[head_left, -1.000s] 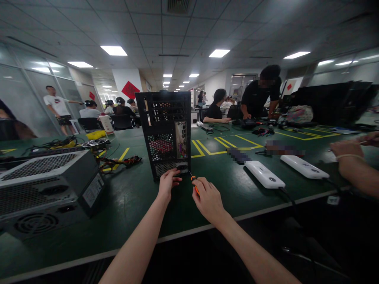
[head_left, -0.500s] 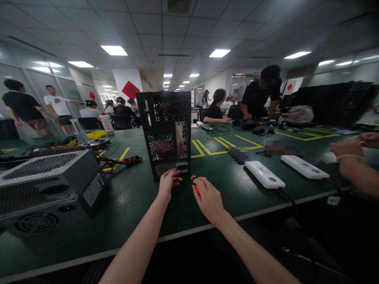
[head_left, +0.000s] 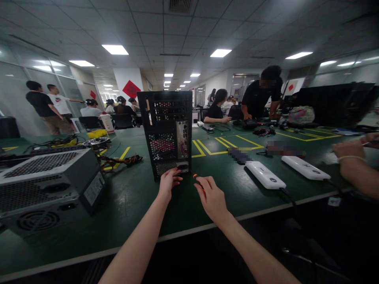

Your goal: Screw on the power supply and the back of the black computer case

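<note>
A black computer case (head_left: pixel 169 122) stands upright with its back panel towards me. Near the bottom of that panel sits a power supply unit (head_left: pixel 166 167) with a perforated grille and a socket. My left hand (head_left: pixel 168 184) is at the case's lower edge, its fingers apart and reaching over the grille; whether they touch it is hard to tell. An orange-and-black screwdriver (head_left: pixel 195 176) is in my right hand (head_left: pixel 212 197), closed round its handle. The screwdriver's thin tip points at the lower right corner of the panel, and the fingers cover part of the handle.
On the left lie stacked power supply units (head_left: pixel 71 177) and bundled cables (head_left: pixel 124 161). Two white power banks (head_left: pixel 263 174) with cables lie on the right. Another person's hands (head_left: pixel 351 152) work at the right edge. People and dark monitors (head_left: pixel 331 103) are beyond the green table (head_left: pixel 130 221).
My right hand has shifted slightly right, its fingers lying differently on the screwdriver, whose shaft now shows. My left hand and the case stay put. People at far left have moved.
</note>
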`<state>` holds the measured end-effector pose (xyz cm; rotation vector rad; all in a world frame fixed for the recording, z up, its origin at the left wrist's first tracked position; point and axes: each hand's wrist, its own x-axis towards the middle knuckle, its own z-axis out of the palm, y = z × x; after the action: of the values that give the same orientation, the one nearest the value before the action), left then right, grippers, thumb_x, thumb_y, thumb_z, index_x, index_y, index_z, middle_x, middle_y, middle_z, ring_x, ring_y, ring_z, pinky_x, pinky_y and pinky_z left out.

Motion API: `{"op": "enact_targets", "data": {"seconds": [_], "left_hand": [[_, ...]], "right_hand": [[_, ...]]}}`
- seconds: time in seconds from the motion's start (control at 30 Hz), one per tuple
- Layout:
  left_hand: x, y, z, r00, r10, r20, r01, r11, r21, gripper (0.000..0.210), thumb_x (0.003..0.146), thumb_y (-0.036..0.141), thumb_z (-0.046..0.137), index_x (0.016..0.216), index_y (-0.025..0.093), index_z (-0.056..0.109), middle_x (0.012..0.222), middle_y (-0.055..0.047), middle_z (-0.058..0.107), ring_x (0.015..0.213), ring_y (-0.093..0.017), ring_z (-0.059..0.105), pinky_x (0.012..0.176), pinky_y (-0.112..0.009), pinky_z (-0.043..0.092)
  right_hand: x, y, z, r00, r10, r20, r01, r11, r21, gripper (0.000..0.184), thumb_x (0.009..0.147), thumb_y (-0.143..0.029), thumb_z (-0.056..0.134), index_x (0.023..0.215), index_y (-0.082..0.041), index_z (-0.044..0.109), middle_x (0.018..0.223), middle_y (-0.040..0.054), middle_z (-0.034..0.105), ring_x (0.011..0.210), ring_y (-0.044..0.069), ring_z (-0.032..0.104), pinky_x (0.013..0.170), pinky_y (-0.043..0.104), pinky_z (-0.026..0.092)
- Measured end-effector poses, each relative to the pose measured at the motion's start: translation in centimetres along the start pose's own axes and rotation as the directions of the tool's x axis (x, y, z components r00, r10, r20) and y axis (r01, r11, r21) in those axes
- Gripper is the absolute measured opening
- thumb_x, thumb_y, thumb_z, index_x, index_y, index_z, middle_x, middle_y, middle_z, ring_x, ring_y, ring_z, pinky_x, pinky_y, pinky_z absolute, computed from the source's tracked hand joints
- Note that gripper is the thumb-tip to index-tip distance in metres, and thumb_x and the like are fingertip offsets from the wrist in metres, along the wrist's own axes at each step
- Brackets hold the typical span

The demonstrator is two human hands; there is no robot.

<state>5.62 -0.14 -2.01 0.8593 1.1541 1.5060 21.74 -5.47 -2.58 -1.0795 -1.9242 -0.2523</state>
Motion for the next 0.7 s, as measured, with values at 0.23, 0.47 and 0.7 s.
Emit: {"op": "enact_targets", "data": {"seconds": [0.23, 0.47, 0.7], "left_hand": [[0.01, 0.01, -0.03, 1.0, -0.001, 0.005, 0.001, 1.0, 0.001, 0.03, 0.071, 0.027, 0.052, 0.096, 0.011, 0.056, 0.105, -0.016, 0.06, 0.052, -0.007, 0.057, 0.042, -0.017, 0.039], [-0.05, -0.02, -0.11, 1.0, 0.004, 0.011, -0.004, 1.0, 0.009, 0.031, 0.072, 0.026, 0.05, 0.099, 0.01, 0.055, 0.106, -0.016, 0.059, 0.052, -0.007, 0.057, 0.043, -0.017, 0.039], [0.06, -0.03, -0.07, 1.0, 0.0, 0.003, 0.0, 1.0, 0.014, 0.031, 0.072, 0.027, 0.051, 0.098, 0.011, 0.056, 0.106, -0.016, 0.059, 0.052, -0.007, 0.057, 0.042, -0.017, 0.039]], "right_hand": [[0.05, -0.46, -0.1, 0.999, 0.018, 0.029, -0.016, 0.997, -0.073, 0.018, 0.085, -0.023, 0.04, 0.097, -0.017, 0.052, 0.098, 0.008, 0.05, 0.07, 0.012, 0.055, 0.062, 0.024, 0.045], [-0.14, -0.26, 0.24, 0.999, 0.029, 0.023, -0.027, 0.996, -0.079, 0.021, 0.086, -0.022, 0.037, 0.103, -0.015, 0.046, 0.092, 0.0077, 0.053, 0.07, 0.014, 0.057, 0.058, 0.023, 0.046], [-0.03, -0.41, 0.09, 1.0, 0.013, 0.019, -0.011, 0.998, -0.067, 0.019, 0.084, -0.023, 0.04, 0.1, -0.015, 0.047, 0.101, 0.0096, 0.051, 0.073, 0.014, 0.057, 0.061, 0.026, 0.047]]}}
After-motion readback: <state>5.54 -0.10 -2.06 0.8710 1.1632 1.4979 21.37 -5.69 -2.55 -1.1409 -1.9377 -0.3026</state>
